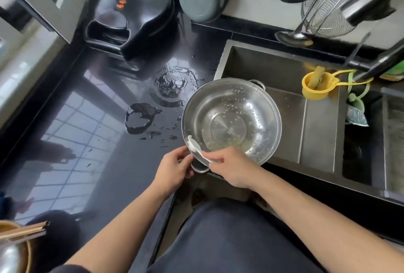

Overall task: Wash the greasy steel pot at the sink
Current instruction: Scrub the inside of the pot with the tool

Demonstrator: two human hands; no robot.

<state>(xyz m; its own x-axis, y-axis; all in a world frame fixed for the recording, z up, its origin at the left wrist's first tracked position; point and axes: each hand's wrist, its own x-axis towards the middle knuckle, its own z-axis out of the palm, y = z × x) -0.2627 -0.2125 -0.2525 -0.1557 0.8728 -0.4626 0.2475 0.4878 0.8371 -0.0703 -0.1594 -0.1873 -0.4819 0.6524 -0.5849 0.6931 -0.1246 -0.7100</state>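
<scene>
Here I scrubbed the round steel pot (pixel 231 119) at the sink's (pixel 317 130) left edge: left hand (pixel 172 168) gripped its near handle (pixel 200 168), right hand (pixel 231 168) pinched a white brush (pixel 196 147); next, I judged, rinsing.

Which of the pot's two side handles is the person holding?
The near handle, at the pot's counter-side edge: the left hand curls around it. The far handle, over the sink, is untouched.

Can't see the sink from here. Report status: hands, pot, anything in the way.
Left hand grips near pot handle. Right hand pinches white scrap at rim. Steel pot tilted over sink edge, pale liquid inside. Nothing blocking.
</scene>
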